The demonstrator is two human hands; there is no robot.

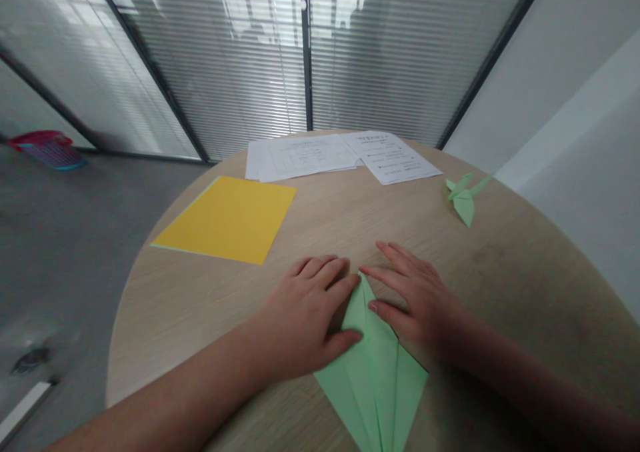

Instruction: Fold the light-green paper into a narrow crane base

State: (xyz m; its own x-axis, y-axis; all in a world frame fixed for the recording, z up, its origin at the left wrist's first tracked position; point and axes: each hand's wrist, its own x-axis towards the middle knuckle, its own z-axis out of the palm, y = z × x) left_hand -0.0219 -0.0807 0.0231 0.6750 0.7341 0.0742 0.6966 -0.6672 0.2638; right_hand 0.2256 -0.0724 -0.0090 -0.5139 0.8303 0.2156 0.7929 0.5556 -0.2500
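A light green sheet of origami paper (373,365), folded into a long kite-like shape with creases down its length, lies flat on the table near me. My left hand (320,312) rests on its left side, thumb pressed on the paper and index finger near the top point; the other fingers are slightly curled on the table. From the right, my right hand (415,292) touches the upper edge with index finger and thumb, its fingers spread apart. The paper's lower tip runs out of view.
A stack of square paper, yellow on top (233,219), lies to the left. Printed sheets (310,155) lie at the back of the round wooden table (165,305). A folded green paper crane (464,199) stands back right. A red and blue basket (50,149) is on the floor.
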